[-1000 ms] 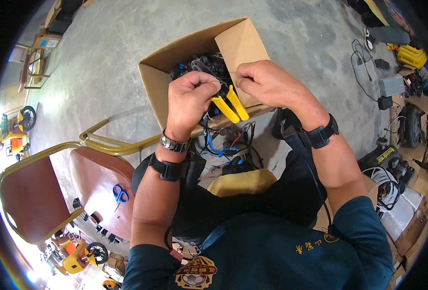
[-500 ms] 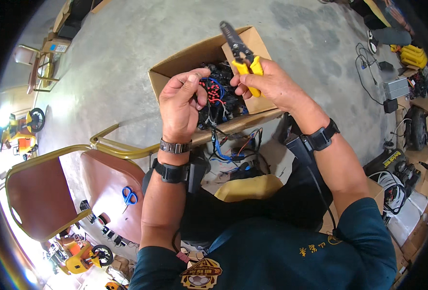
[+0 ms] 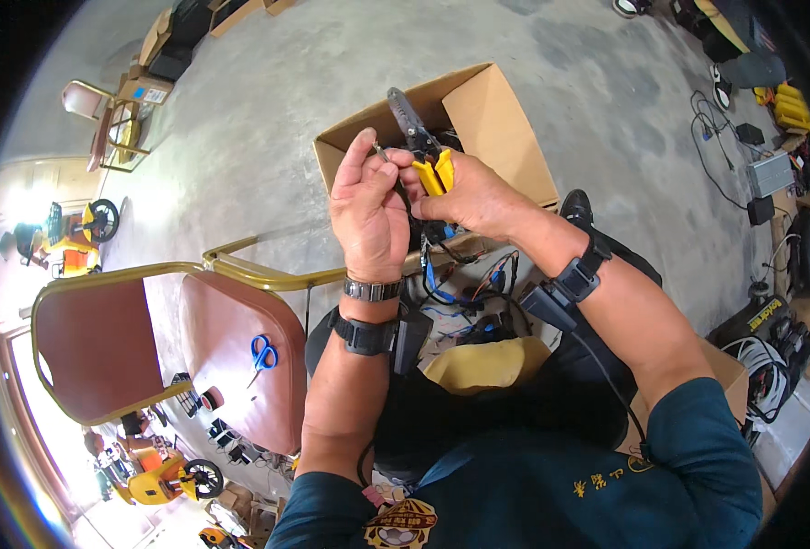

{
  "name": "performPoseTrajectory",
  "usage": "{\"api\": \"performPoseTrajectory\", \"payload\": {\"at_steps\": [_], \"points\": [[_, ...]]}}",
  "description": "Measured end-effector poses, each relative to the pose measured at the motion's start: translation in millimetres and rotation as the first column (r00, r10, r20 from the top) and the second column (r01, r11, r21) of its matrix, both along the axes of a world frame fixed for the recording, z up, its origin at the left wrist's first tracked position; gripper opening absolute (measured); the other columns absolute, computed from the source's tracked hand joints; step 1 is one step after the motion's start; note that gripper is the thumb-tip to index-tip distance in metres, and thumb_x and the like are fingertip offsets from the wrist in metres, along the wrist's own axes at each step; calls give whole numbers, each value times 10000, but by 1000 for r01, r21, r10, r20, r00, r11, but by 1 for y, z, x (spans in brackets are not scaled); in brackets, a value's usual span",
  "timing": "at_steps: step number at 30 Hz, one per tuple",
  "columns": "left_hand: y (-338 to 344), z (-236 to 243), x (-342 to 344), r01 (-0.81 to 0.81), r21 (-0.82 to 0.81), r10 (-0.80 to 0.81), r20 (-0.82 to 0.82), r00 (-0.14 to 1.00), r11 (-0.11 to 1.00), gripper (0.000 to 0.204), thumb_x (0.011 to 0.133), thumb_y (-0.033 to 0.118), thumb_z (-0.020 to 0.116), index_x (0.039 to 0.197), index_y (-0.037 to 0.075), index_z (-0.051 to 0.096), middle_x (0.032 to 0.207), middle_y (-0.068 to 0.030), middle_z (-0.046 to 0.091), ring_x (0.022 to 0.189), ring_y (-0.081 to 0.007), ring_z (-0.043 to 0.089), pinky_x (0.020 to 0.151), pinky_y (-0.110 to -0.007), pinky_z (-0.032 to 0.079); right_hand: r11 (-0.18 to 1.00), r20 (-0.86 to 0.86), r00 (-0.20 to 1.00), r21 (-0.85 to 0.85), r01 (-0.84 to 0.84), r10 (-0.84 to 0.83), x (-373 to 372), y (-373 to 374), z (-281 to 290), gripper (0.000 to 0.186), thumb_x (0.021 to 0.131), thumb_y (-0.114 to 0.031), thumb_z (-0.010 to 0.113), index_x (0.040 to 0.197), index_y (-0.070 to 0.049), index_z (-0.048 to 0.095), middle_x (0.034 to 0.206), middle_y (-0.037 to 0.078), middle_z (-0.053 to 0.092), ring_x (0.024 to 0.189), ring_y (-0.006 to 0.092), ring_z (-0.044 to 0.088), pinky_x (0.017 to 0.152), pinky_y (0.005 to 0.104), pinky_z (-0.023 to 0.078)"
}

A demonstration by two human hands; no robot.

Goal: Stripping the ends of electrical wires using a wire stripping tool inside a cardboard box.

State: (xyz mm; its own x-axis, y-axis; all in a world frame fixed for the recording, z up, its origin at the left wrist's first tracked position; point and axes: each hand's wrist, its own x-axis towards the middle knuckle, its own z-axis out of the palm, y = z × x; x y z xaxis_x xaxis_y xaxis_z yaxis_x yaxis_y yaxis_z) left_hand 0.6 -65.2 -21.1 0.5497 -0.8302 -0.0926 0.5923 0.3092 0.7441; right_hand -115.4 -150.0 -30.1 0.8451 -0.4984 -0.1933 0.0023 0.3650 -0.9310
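Observation:
My left hand (image 3: 368,206) pinches the tip of a dark wire (image 3: 378,151) between thumb and forefinger. Beside it my right hand (image 3: 469,192) grips a wire stripper (image 3: 436,174) with yellow handles, its dark jaws tilted up and left. Both hands are over the near part of an open cardboard box (image 3: 501,133), whose dark contents are mostly hidden by them. Below, black, blue and red wires (image 3: 441,284) hang between my knees.
At left, a chair (image 3: 236,361) bears blue scissors (image 3: 263,352) near yellow scooters (image 3: 190,476). Grey concrete floor (image 3: 240,110) surrounds the box. Cables, a silver power unit (image 3: 769,177) and boxes line the right, below another person's shoe (image 3: 721,87).
The stripper came upright in my right hand, then moved down and left beside my left hand. A black shoe now shows beside the box, and the view has shifted.

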Motion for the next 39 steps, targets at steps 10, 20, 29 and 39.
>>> {"api": "performPoseTrajectory", "payload": {"at_steps": [10, 20, 29, 39], "points": [[4, 10, -3, -129, 171, 78, 280, 957, 977, 416, 842, -68, 582, 1247, -76, 488, 950, -177, 695, 805, -167, 651, 732, -259, 517, 986, -184, 983, -159, -46, 16, -6, -3, 6, 297, 752, -58, 700, 1016, 25, 593, 804, 42, 622, 686, 123, 572, 620, 289, 468], [7, 7, 6, -131, 219, 75, 245, 967, 967, 408, 908, 24, 564, 1291, -77, 464, 926, -174, 693, 708, -159, 650, 641, -230, 499, 994, -44, 995, -54, -90, 88, 3, -7, 5, 298, 811, 23, 642, 1101, -17, 590, 902, -3, 612, 765, 82, 559, 652, 238, 463], [7, -9, 21, -44, 268, -26, 250, 968, 962, 156, 916, 53, 569, 1048, -21, 608, 838, -153, 687, 723, -200, 664, 606, -259, 518, 950, -30, 999, -311, 8, -18, 8, -5, -17, 215, 760, -38, 663, 959, 4, 590, 813, 59, 635, 692, 109, 577, 610, 271, 464], [4, -1, 29, 32, 185, -49, 89, 995, 982, 348, 913, 45, 577, 1246, -35, 517, 846, -148, 681, 679, -186, 642, 633, -255, 522, 985, -178, 982, -169, 30, -61, 7, -22, -5, 238, 813, -111, 659, 975, 3, 526, 796, 45, 600, 654, 125, 578, 591, 280, 469]]}}
